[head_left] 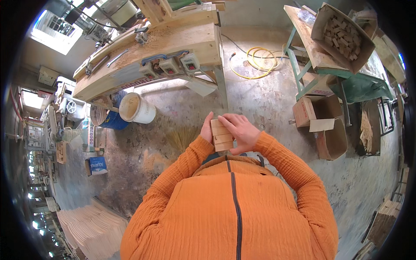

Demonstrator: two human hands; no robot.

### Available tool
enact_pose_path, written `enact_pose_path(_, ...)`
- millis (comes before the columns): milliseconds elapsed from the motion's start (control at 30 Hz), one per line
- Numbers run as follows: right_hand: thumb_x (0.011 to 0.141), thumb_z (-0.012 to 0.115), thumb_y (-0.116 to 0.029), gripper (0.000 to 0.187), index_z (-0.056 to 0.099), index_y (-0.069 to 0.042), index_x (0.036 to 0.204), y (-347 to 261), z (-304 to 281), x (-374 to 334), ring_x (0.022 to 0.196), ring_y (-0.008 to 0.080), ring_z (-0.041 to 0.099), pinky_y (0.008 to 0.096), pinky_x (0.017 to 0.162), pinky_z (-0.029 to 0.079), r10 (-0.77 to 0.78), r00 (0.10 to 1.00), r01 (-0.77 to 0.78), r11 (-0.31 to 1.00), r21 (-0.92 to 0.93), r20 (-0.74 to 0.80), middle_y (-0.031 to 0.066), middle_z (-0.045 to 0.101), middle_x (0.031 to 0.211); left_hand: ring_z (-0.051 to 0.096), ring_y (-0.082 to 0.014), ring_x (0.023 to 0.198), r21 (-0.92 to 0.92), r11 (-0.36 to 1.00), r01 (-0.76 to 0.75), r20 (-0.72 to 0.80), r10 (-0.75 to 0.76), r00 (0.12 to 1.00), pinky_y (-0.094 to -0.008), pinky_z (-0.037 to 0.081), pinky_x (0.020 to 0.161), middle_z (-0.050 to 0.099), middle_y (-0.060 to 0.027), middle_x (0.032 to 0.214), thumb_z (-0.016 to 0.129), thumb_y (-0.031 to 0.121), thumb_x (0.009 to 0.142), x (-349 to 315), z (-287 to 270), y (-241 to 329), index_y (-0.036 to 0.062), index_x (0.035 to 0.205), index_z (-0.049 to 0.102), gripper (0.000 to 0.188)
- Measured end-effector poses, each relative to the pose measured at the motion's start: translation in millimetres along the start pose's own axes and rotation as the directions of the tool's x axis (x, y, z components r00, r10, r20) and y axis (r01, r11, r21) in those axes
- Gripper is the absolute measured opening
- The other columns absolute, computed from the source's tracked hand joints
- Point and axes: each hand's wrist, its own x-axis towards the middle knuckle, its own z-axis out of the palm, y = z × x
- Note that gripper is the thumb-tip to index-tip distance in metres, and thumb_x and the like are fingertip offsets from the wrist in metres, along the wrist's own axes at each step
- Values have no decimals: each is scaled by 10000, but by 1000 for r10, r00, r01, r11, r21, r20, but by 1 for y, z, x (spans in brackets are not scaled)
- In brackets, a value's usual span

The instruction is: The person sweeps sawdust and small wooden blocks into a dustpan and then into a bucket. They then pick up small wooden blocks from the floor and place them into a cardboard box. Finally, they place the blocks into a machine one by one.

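Clamping a small stack of pale rectangular wooden blocks (222,135) at chest height between our left hand (207,131) and right hand (242,131), we judge that loosening either side could drop loose blocks onto the concrete floor (264,99) beneath.

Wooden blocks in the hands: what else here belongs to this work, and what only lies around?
In use: stack of wooden blocks, left hand, right hand.
Lying about: white bucket, yellow hose, box of wood pieces, open cardboard box.
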Motion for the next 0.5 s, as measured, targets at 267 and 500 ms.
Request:
enact_pose_path(267, 485, 736, -311, 925, 317, 17, 1242, -6, 21, -2, 1149, 309, 365, 407, 954, 283, 107, 991, -107, 994, 6, -79, 161, 390, 1196, 557, -269, 996, -65, 995, -74, -21, 72, 997, -375, 466, 853, 539, -153, 1122, 240, 549, 871, 6, 0, -11, 25, 1171, 462, 643)
enact_pose_path(500, 486, 747, -294, 958, 293, -18, 1283, 0, 23, 22, 1129, 338, 349, 434, 939, 279, 329, 900, -338, 941, 21, -287, 166, 362, 1194, 565, -191, 973, 191, 912, -362, -19, 372, 928, -309, 489, 801, 554, -108, 1085, 477, 238, 886, -15, -7, -8, -4, 1153, 462, 360)
